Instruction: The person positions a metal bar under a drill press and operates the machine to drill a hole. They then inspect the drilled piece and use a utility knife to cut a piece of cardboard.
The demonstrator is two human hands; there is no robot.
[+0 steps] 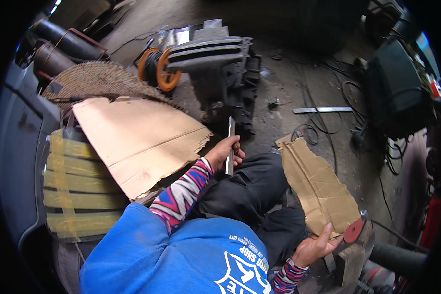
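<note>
My left hand [225, 153], closed around a flat metal bar [231, 142], is in front of my dark trousers. The bar stands nearly upright in the picture, its ends sticking out past my fingers. Lower right, my right hand [316, 249] pinches the near edge of a torn cardboard piece [316, 181], thumb on top and fingers mostly hidden underneath. Close beside that hand is a round red disc [354, 230], which looks like a grinding disc. A larger cardboard sheet [137, 139] with a ragged right edge lies to the left of my left forearm.
Ahead stands a bulky dark metal part [210, 66], with an orange cable reel [164, 71] behind its left side. Cables and a metal strip [322, 110] lie on the floor. A dark machine [399, 88] is at right; taped yellow slats [81, 191] are at left.
</note>
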